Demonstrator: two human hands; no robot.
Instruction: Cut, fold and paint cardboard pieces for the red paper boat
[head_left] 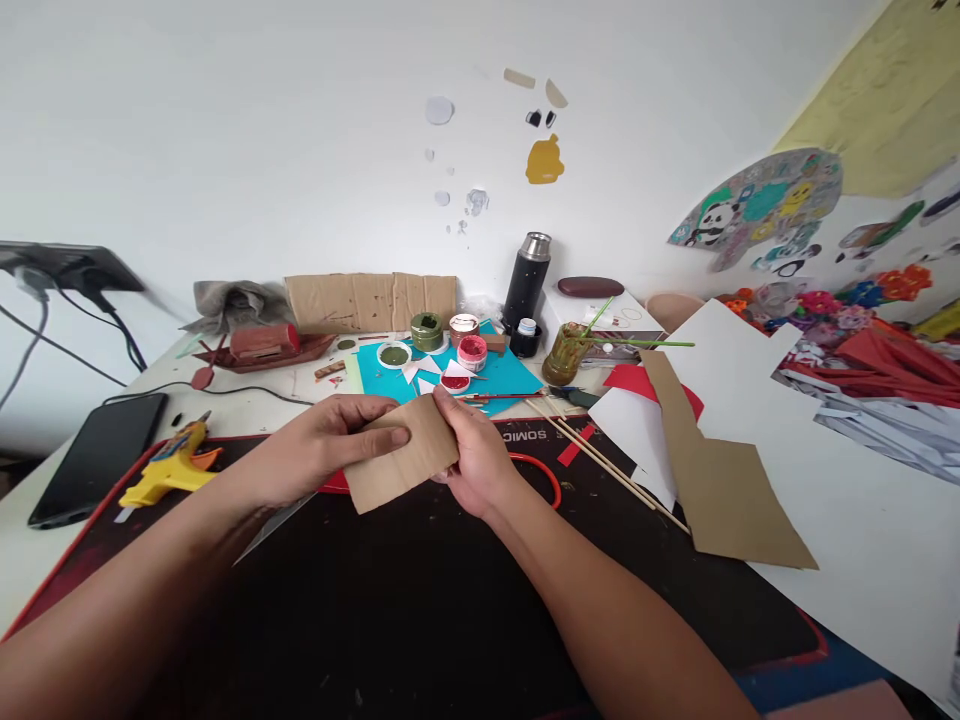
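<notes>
A small piece of brown cardboard (401, 460) is held tilted above the black mat (420, 600). My left hand (330, 445) grips its left side, thumb on the face and fingers behind. At its right edge my right hand (480, 455) is closed round it, the thumb at the top corner. Red scissor handles (536, 475) show partly behind my right hand, and a grey blade (274, 525) sticks out below my left hand. What lies between them is hidden behind the cardboard and hands.
A yellow glue gun (169, 470) and a black phone (97, 460) lie left. Paint jars stand on blue paper (367, 370) behind my hands. Right are a brush jar (565, 355), wooden sticks (615, 472) and larger cardboard (727, 490). A black flask (529, 280) stands by the wall.
</notes>
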